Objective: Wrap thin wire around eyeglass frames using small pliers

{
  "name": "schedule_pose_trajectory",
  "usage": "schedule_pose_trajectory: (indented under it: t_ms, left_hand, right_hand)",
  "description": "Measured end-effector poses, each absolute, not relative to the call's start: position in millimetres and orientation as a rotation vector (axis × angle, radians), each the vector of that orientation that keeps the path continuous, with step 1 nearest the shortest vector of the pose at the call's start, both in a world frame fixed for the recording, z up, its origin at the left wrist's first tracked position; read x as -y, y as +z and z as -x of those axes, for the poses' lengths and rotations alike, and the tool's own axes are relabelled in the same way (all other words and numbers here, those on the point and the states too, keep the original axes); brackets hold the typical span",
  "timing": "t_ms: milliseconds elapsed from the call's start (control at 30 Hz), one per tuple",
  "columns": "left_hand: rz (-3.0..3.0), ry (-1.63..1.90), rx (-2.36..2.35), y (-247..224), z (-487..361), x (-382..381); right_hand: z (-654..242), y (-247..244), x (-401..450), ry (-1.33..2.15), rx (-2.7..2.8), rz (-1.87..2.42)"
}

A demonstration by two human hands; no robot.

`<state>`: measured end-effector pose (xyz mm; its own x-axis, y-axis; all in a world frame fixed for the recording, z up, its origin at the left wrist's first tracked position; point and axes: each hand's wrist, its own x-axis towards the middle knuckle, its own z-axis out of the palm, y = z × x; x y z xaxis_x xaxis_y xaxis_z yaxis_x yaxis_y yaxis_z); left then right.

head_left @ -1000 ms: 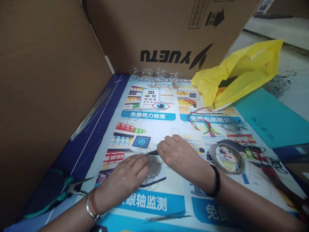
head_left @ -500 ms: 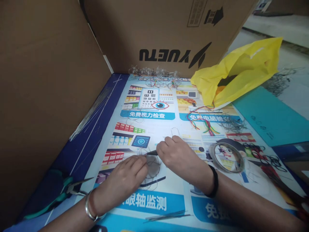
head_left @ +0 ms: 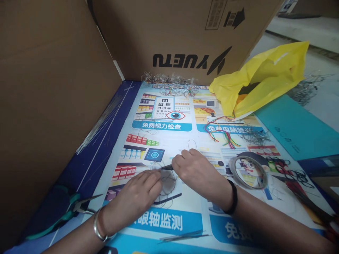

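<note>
My left hand (head_left: pixel 144 188) is closed, palm down, over a thin bent-wire shape (head_left: pixel 167 194) with rounded loops, its fingertips pinching the wire. In my right hand (head_left: pixel 194 173), curled into a fist, is a slim black pointed tool (head_left: pixel 167 167), possibly tweezers. Its tip points left and meets the wire beside my left fingers; most of the tool is hidden in the fist. A small wire loop (head_left: pixel 192 144) shows just beyond my right knuckles, and I cannot tell whether it is held. Both hands rest low over the printed poster (head_left: pixel 185 197).
Cardboard walls (head_left: pixel 132 42) stand at the back and left. Pliers (head_left: pixel 76 204) lie left, straight wires (head_left: pixel 99 121) behind them. Cut wires (head_left: pixel 184 236) lie in front. Rightward are a tape roll (head_left: pixel 234 173), coloured cords (head_left: pixel 229 139), a yellow bag (head_left: pixel 230 95) and scissors (head_left: pixel 307 199).
</note>
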<state>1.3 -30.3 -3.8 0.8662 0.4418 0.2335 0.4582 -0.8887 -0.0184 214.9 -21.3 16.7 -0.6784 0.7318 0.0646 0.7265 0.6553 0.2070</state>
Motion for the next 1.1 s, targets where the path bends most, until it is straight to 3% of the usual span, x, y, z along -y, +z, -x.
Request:
schedule_pose_trajectory:
  t_ms: [1100]
  left_hand:
    - [2.965,-0.340,0.713,-4.9,-0.5,30.4]
  right_hand:
    - [-216.0,14.8,18.5,0.327,-2.845,-1.252]
